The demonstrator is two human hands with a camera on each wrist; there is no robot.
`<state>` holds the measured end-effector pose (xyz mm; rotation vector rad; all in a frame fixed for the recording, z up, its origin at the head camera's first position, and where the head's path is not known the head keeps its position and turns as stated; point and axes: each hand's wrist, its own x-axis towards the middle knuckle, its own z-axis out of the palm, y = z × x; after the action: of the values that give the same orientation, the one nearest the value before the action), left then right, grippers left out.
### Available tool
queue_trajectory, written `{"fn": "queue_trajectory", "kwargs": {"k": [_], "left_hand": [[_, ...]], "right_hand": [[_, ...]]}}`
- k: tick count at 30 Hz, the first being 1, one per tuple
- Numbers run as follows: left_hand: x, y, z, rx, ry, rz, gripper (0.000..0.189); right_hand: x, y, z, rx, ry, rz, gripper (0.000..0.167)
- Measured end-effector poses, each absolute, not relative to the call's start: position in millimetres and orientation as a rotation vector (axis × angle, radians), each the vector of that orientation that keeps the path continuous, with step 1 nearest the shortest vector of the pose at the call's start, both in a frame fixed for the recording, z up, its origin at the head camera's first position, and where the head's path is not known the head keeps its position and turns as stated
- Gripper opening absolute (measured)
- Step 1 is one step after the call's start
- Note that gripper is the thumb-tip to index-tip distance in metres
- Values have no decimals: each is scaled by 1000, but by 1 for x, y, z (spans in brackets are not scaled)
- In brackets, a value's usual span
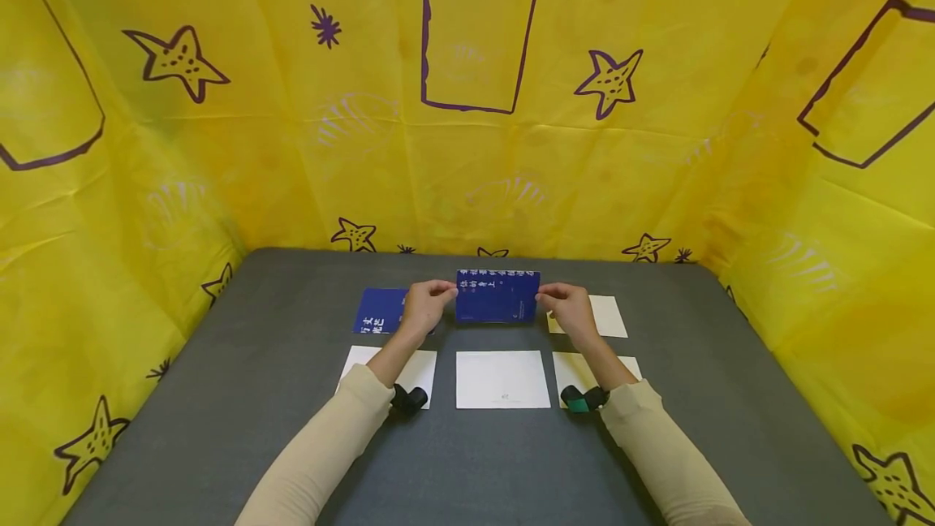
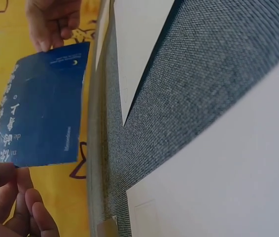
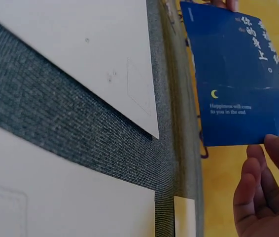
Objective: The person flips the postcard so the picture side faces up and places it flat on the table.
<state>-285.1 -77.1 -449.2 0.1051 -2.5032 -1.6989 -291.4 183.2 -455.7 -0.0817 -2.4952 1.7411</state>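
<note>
1. Blue card [image 1: 497, 296]: held raised between both hands, above the grey table [image 1: 219, 396].
2. Left hand [image 1: 424, 305]: pinches the card's left edge.
3. Right hand [image 1: 568, 307]: pinches the right edge.
4. Advice: keep both pinches even and level, clear of the white cards [image 1: 502, 379] nearer the wrists.

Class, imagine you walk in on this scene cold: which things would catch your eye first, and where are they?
First, the blue card with white writing, held up above the middle of the grey table, the left hand pinching its left edge and the right hand its right edge. Next, the bright yellow backdrop with purple stars, which walls in the table on three sides. Then the white cards lying flat near the person, and a second blue card behind the left hand.
</note>
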Motion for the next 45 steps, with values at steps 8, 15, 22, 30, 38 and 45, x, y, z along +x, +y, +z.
{"fn": "queue_trajectory", "kwargs": {"k": [8,15,22,30,38,45], "left_hand": [[-287,-74,-451,146,-2499,-1705,18],[-293,-73,-454,201,-2490,-1693,17],[-293,-72,-455,223,-2525,-1655,16],[-294,-72,-454,196,-2634,-1591,16],[-295,-71,-453,159,-2757,-1462,16],[-297,-71,-454,144,-2820,-1382,16]], "right_hand": [[-291,181,-457,-149,-2512,1720,20],[-290,178,-454,-165,-2503,1727,20],[-292,178,-455,-134,-2524,1745,19],[-297,182,-460,-126,-2577,1752,18],[-300,182,-460,-146,-2648,1660,17],[-304,179,-466,-36,-2797,1390,13]]}}
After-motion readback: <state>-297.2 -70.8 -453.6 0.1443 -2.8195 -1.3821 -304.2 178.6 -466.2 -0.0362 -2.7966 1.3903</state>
